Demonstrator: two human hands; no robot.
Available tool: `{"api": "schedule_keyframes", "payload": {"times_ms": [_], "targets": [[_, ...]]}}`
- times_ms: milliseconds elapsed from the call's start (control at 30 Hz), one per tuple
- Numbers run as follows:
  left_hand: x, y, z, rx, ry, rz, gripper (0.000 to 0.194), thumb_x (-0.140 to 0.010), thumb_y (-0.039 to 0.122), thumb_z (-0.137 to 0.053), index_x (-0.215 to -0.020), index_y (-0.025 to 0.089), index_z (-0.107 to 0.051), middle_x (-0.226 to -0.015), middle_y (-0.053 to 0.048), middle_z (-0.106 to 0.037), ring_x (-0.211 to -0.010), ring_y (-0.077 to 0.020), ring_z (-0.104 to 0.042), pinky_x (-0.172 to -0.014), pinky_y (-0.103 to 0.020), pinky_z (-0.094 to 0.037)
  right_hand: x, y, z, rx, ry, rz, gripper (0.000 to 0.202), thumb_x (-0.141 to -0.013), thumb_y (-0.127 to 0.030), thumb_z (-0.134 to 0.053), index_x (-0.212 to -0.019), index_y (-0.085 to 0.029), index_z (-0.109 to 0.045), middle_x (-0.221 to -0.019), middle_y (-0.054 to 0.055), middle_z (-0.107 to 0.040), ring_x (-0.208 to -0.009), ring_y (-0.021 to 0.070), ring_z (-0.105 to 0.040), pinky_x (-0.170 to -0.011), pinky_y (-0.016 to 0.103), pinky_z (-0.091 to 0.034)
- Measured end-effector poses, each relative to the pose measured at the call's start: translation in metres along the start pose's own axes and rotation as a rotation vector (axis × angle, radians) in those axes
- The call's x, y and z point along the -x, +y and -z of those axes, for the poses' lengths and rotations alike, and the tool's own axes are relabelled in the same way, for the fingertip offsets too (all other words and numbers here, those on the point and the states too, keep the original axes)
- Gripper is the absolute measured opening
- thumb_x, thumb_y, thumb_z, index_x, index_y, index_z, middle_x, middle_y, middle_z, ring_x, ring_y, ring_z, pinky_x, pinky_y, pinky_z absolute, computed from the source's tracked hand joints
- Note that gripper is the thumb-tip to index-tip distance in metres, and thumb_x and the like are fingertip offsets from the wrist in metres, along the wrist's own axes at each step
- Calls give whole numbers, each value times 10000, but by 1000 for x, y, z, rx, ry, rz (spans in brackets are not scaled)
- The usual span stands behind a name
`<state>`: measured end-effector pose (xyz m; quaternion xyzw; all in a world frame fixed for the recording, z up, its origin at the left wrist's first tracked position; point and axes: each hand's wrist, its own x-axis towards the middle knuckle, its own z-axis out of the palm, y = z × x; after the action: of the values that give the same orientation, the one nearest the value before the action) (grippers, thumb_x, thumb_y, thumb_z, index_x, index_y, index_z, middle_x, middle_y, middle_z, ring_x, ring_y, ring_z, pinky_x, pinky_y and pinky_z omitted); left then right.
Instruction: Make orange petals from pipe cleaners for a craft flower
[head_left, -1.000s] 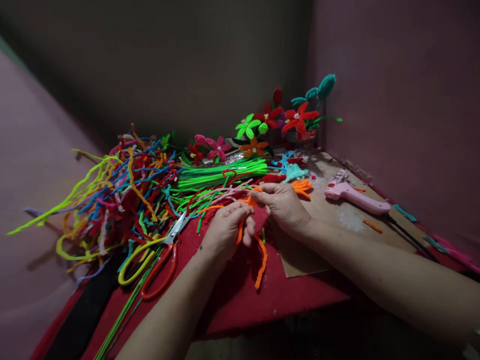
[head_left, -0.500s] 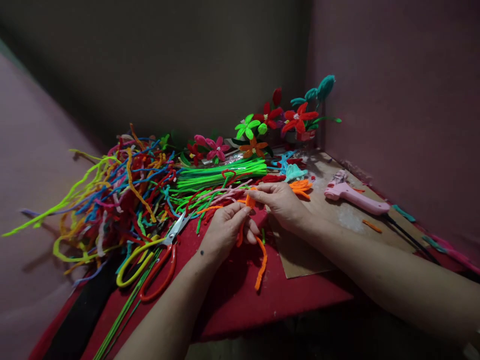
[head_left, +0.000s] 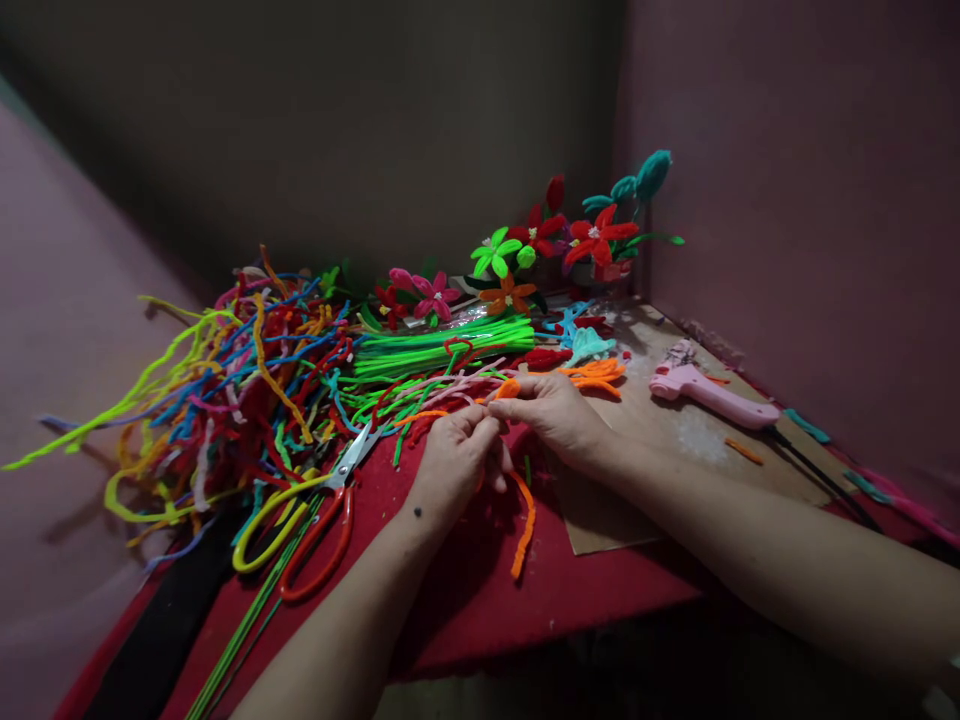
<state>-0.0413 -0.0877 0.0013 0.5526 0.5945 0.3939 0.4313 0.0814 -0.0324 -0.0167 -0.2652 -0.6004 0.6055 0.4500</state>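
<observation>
Both hands at work over the red cloth (head_left: 592, 580), fingertips nearly meeting. Right hand (head_left: 508, 402) pinches an orange strip (head_left: 509, 388) between thumb and forefinger, a short bend of it standing above the thumb. Left hand (head_left: 487, 425) has thumb and forefinger pressed together just beside, its other fingers curled; the strip appears gripped there, though the fingers hide most of it. An orange tail (head_left: 525, 530) hangs below the left hand; whether it is one piece with the strip, cannot tell. Scissors (head_left: 337, 482) near the left wrist, blades slightly parted, one yellow handle, one red, lying across thin green stems (head_left: 251, 625). Tangled heap (head_left: 255, 370) of many colours to the left. Beyond the hands, a green bundle (head_left: 442, 345); behind it, orange (head_left: 508, 294), pink and lime flowers, with red and teal ones farther right. Brown board (head_left: 600, 515) partly under the right forearm, bearing a pink glue gun (head_left: 712, 395) and, nearer the right hand, an orange bunch (head_left: 600, 376).
</observation>
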Motion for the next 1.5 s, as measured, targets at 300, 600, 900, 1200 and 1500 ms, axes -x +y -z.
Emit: {"api": "schedule_keyframes", "payload": {"times_ms": [300,600,900,1200,1500], "targets": [[2,-2,-4,88,-24,48,217,-774,285,-466,-604,156,-501,-419,14,-576,-286,-81,-450,-333,-177,-273,6,-2,-8,41,102,13,234,-708,-263,-594,-512,-153,-528,-526,-33,-480,-534,88,-410,-551,236,-327],[-1,-5,5,229,-126,103,237,-806,324,-460,-716,125,-553,-495,-30,-625,-326,-84,-492,-358,-170,-305,-3,1,0,20,59,29,254,-707,-322,-613,-539,-137,-565,-530,-33,-502,-545,80,-428,-592,232,-349],[-8,-11,23,287,-292,129,341,-828,419,-471,-766,100,-574,-640,-88,-660,-427,-102,-544,-445,-218,-412,-8,-5,9,-151,136,-59,275,-694,-387,-632,-603,-143,-547,-510,-43,-501,-444,57,-401,-453,204,-290],[-8,-14,18,267,-220,17,190,-806,330,-547,-830,142,-559,-564,7,-612,-399,-46,-487,-475,-175,-345,-8,4,9,-334,-4,-125,208,-614,-259,-693,-745,-120,-608,-633,-12,-577,-508,67,-475,-524,224,-371],[-6,-10,14,215,-233,124,186,-768,321,-582,-796,148,-520,-515,24,-585,-294,-36,-395,-326,-156,-217,-4,0,2,-275,147,-137,155,-516,-162,-691,-611,-126,-574,-534,-40,-535,-463,74,-463,-486,228,-363]]}}
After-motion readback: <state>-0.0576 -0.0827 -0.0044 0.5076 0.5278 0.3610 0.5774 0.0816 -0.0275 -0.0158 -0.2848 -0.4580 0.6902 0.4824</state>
